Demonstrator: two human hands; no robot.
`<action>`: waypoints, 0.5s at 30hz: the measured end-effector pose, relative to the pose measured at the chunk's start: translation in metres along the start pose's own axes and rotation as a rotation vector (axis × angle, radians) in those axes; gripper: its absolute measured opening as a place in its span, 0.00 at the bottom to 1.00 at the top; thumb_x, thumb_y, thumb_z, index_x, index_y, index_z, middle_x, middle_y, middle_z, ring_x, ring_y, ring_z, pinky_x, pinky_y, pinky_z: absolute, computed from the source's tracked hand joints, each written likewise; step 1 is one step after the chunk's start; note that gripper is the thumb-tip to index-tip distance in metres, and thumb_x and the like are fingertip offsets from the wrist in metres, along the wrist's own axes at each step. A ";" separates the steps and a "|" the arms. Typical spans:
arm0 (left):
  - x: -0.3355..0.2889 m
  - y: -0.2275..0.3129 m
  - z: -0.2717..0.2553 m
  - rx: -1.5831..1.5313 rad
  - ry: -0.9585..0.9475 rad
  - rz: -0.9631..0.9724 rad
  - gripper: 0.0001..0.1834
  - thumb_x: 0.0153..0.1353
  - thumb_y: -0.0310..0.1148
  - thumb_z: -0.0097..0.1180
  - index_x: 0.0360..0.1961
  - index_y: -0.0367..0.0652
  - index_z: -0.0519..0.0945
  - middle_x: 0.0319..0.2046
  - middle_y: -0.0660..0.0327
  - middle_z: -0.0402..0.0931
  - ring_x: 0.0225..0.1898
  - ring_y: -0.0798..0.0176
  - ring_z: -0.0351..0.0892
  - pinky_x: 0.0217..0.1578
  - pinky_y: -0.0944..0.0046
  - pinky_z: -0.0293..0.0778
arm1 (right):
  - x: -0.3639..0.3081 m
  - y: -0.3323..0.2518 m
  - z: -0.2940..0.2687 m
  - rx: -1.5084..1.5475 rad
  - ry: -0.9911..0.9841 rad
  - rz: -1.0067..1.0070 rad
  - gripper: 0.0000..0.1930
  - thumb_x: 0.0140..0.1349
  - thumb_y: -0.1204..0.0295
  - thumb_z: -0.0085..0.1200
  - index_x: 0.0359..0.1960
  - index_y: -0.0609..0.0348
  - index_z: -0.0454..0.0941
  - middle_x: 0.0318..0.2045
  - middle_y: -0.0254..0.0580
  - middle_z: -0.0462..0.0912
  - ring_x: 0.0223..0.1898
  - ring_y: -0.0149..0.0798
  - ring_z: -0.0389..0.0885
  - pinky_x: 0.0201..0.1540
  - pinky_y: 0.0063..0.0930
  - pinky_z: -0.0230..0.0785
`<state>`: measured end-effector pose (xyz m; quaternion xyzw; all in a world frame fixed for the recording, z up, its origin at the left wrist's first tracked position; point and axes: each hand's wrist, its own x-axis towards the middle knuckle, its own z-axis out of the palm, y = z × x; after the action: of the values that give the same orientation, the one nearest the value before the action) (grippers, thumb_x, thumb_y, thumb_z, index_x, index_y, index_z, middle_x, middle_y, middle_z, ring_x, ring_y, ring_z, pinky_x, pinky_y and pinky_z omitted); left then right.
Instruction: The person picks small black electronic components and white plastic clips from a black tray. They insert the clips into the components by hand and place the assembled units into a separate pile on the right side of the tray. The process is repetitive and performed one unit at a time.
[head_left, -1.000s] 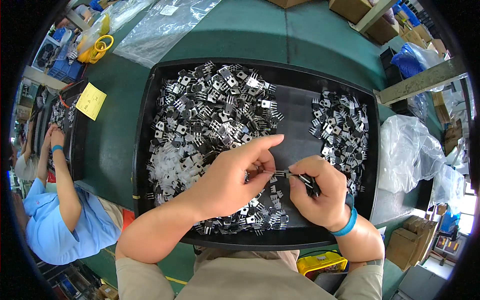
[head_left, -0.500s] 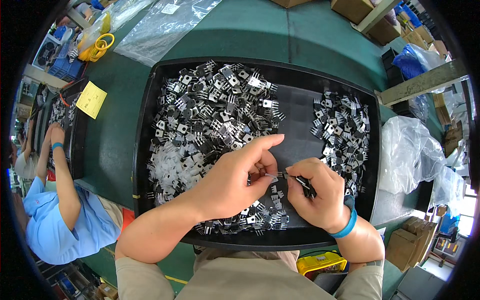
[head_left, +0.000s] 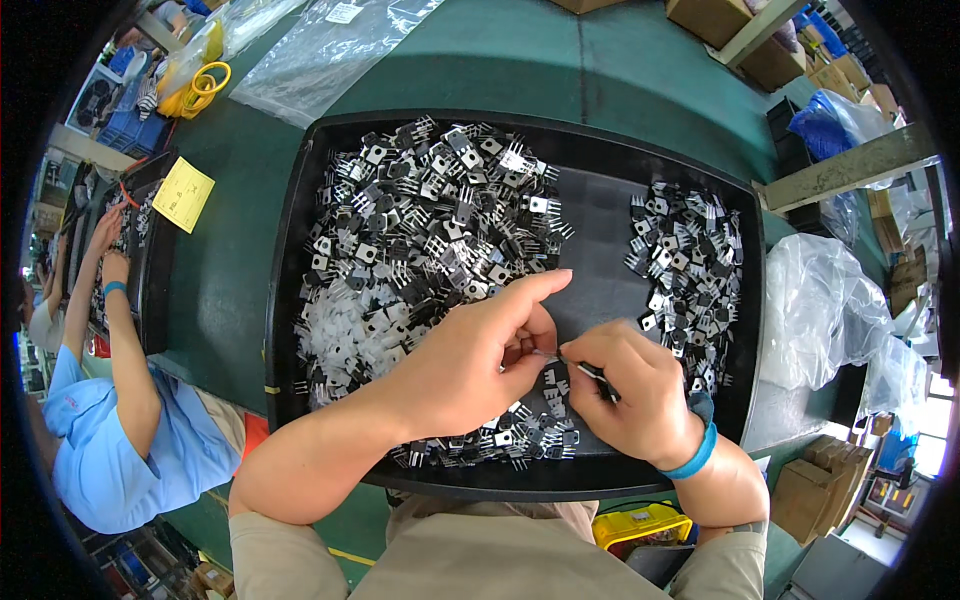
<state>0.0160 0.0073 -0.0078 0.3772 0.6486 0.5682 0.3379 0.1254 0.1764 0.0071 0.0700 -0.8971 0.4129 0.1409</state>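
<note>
Green bench [head_left: 480, 75] carries one black tray [head_left: 595, 215], tilted slightly in view. Tray contents: two heaps of three-legged components, a larger left heap [head_left: 430, 200] and a smaller right heap [head_left: 690, 265], too many to count singly; one cluster of translucent white pieces [head_left: 345, 325] at lower left. Hands: two, near each other over the tray. Left hand [head_left: 480, 350]: one finger extended, thumb near the curled others, grip narrow; cannot tell whether it pinches anything. Right hand [head_left: 640, 390]: closed around at least one dark component [head_left: 603, 385], exact count hidden; one teal wristband [head_left: 690, 457]. Beside tray: one yellow paper [head_left: 183, 195], left; one crumpled clear bag [head_left: 825, 310], right.
</note>
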 end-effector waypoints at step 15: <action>0.003 0.008 -0.009 -0.275 -0.027 -0.369 0.03 0.60 0.24 0.59 0.34 0.35 0.81 0.25 0.68 0.77 0.26 0.79 0.73 0.27 0.77 0.68 | 0.001 0.000 -0.009 0.194 0.042 0.307 0.07 0.53 0.80 0.58 0.35 0.62 0.78 0.25 0.39 0.81 0.25 0.26 0.78 0.30 0.21 0.69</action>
<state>0.0071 0.0062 0.0017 0.2102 0.6186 0.5747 0.4929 0.1258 0.1830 0.0132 -0.0630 -0.8502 0.5153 0.0877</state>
